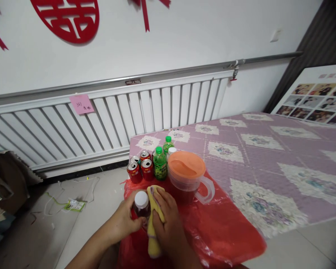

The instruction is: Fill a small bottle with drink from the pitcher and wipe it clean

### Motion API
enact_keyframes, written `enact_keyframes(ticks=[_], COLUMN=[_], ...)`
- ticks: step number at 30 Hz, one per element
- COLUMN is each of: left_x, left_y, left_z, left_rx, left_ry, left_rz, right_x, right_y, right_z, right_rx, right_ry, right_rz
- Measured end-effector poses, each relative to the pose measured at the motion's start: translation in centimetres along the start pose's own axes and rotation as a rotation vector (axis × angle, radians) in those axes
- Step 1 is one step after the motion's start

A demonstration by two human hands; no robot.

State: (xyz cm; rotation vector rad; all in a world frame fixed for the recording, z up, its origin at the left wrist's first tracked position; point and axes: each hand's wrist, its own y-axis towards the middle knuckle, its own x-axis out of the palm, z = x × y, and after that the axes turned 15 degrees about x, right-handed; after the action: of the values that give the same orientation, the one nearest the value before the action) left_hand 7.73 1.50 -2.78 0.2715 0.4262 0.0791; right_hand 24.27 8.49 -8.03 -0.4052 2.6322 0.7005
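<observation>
My left hand (128, 218) is wrapped round a clear bottle (141, 203) with a white cap, standing over a red plastic sheet (224, 228). In my right hand (168, 220) is a folded yellow cloth (154, 239), pressed against the bottle's right side. Just beyond, several red cans (147, 170) with opened tops stand in a cluster. Beside them are a green bottle (160, 164) with a green cap and a second green-capped bottle (168, 144) behind it. A clear plastic pitcher (184, 183) with an orange lid (187, 164) stands to the right of my hands.
A purple floral cover (226, 149) spreads behind and to the right. The white radiator (114, 119) runs along the wall with a pink note (81, 104) on it. Thin cables and a green-white packet (75, 205) lie on the floor at left. A photo board (316, 97) leans at far right.
</observation>
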Motion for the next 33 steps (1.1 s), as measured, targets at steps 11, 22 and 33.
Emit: enact_keyframes(ticks=[11,22,33], left_x=[-0.1,-0.8,-0.4], left_y=[0.3,0.3,-1.2], left_z=[-0.6,-0.9,-3.3], left_rx=[-0.016,0.037,-0.026], left_ry=[0.07,-0.039,0.053], left_rz=[-0.025,-0.09,0.021], right_x=[-0.3,0.4,0.9], right_y=[-0.5,-0.1,0.3], right_z=[-0.3,0.1,1.6], right_rx=[-0.1,-0.004,0.159], right_ry=[-0.047,-0.003,0.059], right_rz=[0.091,0.049,-0.1])
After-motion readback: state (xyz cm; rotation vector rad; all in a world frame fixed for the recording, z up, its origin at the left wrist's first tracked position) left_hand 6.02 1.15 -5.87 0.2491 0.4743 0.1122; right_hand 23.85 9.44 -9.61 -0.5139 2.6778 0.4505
